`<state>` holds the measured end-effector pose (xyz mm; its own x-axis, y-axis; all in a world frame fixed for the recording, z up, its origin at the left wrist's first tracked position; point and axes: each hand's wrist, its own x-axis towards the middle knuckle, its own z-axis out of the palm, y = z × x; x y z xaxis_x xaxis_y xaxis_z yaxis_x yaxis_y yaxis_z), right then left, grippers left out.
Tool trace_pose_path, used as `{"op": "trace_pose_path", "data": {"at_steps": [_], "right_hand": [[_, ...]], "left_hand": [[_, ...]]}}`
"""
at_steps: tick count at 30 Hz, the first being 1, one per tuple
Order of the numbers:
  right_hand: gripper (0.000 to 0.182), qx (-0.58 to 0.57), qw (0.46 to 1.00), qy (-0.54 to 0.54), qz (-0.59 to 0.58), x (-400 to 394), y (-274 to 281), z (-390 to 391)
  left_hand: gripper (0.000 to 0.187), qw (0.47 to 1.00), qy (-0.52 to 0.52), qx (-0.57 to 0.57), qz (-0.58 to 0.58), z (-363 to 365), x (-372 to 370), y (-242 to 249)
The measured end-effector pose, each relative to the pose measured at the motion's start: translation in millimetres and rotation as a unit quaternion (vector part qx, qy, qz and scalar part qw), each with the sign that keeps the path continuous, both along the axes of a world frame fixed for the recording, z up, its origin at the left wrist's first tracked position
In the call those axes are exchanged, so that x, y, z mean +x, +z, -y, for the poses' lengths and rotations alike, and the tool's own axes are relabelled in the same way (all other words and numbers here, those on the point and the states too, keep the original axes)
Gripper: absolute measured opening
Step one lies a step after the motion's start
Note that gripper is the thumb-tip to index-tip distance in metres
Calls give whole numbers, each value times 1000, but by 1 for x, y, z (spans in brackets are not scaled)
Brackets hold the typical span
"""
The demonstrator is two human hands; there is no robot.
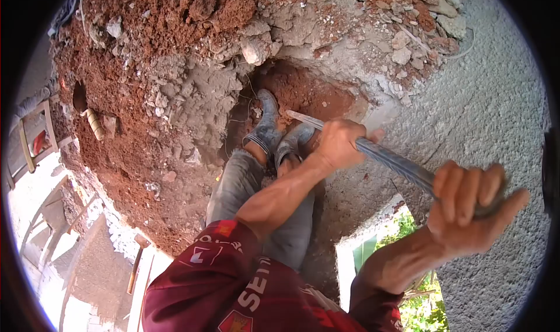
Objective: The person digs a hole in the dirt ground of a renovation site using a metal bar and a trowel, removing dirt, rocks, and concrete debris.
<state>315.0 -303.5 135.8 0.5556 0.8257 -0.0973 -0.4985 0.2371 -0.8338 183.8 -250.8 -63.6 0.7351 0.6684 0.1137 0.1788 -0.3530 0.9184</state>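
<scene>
views: we have 1, head-worn, fisheye with dark vignette at the corners
direction: forward and steeply down along our own body
near field: left hand (341,142) and right hand (472,206) close to the lens, on a steel bar (396,164)
mid field: boots (274,135) in a pit of red soil (157,69)
edges: rough grey wall (490,110) to the right
overlap: no 2nd view to compare

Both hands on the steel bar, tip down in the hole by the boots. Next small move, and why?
Probably a short downward jab into the red soil, angled away from the boots. Left hand grips the ribbed bar low, right hand grips its upper end, and the tip sits right beside the toes. Loose rubble rims the hole, so keeping the stroke small seems wise.
</scene>
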Motion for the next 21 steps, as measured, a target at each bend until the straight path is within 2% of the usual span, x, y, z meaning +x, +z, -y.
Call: {"op": "trace_pose_path", "data": {"at_steps": [1,4,5,6,8,9,10,11,12,13,15,17,18,19,20,21], "right_hand": [[41,-8,999,8,30,2,30,13],[41,-25,991,-46,123,9,92,54],[41,-33,986,-63,149,1,101,56],[40,-22,986,-91,135,0,85,57],[38,2,983,-149,107,-3,31,56],[37,0,980,-178,88,-3,0,47],[36,-1,977,-206,60,-15,-41,27],[36,-2,971,-235,36,-36,-92,5],[36,17,974,-226,19,-62,-147,-12],[37,36,979,-202,-11,-83,-168,-21],[28,-46,981,-186,-14,-123,-157,-15],[23,-130,987,-96,10,-168,-127,-9],[20,-127,981,-63,133,-177,-107,-23],[20,-108,982,85,130,-190,-99,-30],[26,-111,969,129,178,-206,-93,-38],[29,-108,960,137,220,-213,-86,-45]], "left_hand": [[47,1000,-3,-13,18,8,3,28],[47,998,0,-24,65,23,16,91],[46,997,-14,-38,72,24,18,100],[46,997,-17,-39,71,20,19,94],[30,996,-45,-37,72,8,23,71],[30,995,-52,-58,57,0,22,38],[31,995,-49,-68,50,-12,16,-14],[34,996,-33,-57,-66,-23,-2,-74],[38,995,-37,-9,-95,-38,-27,-133],[42,998,-48,15,-29,-39,-42,-152],[41,997,-10,-12,-73,-38,-60,-135],[38,981,165,14,-101,-16,-92,-133],[38,969,232,-48,-73,-21,-93,-114],[37,947,291,-118,-62,-18,-105,-89],[37,948,290,-117,-60,-14,-113,-90],[36,954,290,-62,-37,-17,-118,-99]]}}
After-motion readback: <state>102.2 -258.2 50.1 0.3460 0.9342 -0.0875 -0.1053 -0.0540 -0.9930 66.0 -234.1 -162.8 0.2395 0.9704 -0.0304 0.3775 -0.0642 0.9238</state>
